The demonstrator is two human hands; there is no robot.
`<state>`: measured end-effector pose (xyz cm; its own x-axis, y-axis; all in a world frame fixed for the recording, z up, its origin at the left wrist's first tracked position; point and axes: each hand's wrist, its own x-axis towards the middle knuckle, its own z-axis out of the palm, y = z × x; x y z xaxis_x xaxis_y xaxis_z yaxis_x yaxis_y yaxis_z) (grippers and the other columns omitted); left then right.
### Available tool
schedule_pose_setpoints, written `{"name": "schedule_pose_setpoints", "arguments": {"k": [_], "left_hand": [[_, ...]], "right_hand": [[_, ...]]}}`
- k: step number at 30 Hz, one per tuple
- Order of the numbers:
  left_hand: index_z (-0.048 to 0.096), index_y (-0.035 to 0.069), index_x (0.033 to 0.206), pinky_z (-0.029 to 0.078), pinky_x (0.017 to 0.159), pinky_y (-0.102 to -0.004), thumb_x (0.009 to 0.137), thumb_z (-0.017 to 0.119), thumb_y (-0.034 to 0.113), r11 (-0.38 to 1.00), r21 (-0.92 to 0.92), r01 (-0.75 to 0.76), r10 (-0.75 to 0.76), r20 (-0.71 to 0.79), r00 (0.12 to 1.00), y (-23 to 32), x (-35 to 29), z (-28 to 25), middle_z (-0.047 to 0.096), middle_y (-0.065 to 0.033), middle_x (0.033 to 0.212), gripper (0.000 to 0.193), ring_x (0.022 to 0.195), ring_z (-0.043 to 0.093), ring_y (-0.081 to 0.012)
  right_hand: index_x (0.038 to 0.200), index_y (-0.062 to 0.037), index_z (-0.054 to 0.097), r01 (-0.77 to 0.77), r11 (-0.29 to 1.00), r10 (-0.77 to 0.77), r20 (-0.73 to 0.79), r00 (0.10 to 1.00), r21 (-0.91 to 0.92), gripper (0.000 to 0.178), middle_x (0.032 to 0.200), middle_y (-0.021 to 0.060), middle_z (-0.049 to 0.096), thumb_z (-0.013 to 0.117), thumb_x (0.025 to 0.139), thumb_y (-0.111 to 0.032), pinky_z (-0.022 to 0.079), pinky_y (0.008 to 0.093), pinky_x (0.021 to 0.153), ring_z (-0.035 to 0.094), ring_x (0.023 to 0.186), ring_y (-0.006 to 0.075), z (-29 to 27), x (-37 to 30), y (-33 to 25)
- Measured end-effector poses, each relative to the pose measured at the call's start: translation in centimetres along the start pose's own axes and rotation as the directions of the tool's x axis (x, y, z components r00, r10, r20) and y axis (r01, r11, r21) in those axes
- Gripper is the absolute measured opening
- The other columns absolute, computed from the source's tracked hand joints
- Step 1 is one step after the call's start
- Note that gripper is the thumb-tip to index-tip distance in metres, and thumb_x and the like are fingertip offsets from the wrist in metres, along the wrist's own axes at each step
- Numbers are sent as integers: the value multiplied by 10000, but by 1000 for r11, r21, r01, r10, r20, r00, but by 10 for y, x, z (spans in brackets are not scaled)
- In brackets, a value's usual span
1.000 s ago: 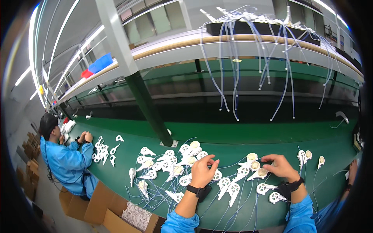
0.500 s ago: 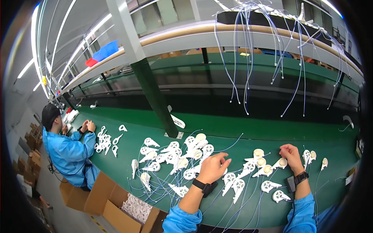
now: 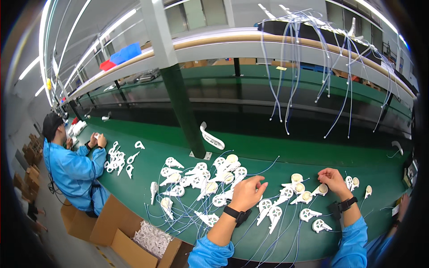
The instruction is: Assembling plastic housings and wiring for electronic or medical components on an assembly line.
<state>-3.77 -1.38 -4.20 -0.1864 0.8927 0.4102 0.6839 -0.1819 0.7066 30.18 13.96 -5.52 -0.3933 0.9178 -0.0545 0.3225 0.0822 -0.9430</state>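
Over the right side of a spread of white plastic parts (image 3: 196,181), my left hand (image 3: 246,194) hovers with loosely bent fingers apart and nothing seen in them. Many of these parts have a spoked round head, a tapering arm and a thin blue-grey cable. My right hand (image 3: 334,182) hangs just above a white part with a cream disc (image 3: 321,190). Its fingers are half curled, and I see nothing held; whether the fingertips touch that part is unclear. Between my hands lie more spoked parts (image 3: 275,213) and cream-disc parts (image 3: 306,196).
A green post (image 3: 181,111) rises from the green bench, with a curved white piece (image 3: 213,140) beside it. Cabled parts hang from the shelf (image 3: 214,42) above. At left, a co-worker in blue (image 3: 78,172) handles a small part near an open carton (image 3: 127,248) of white pieces.
My view has tilted slightly. My hands keep nearly the same places over the parts. The curved white piece shows farther right of the post. Someone's arm now appears at the right edge.
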Motion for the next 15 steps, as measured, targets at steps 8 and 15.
{"name": "schedule_pose_setpoints", "arguments": {"k": [8,15], "left_hand": [[698,55,1000,518,592,-356,868,672,261,998,-13,-61,61,-28,998,-3,0,0,695,-84,781,246,649,669,-253],[695,52,996,517,591,-384,879,661,273,996,27,-88,89,-59,994,-3,0,-4,690,-114,789,252,658,667,-289]], "right_hand": [[1013,30,690,365,811,-186,389,902,-457,281,843,123,707,735,825,-175,542,302,721,688,774,189,57,15,-96],[980,-15,704,524,706,-291,479,828,-476,236,863,131,715,706,831,-198,542,350,753,700,808,253,149,76,-122]]}}
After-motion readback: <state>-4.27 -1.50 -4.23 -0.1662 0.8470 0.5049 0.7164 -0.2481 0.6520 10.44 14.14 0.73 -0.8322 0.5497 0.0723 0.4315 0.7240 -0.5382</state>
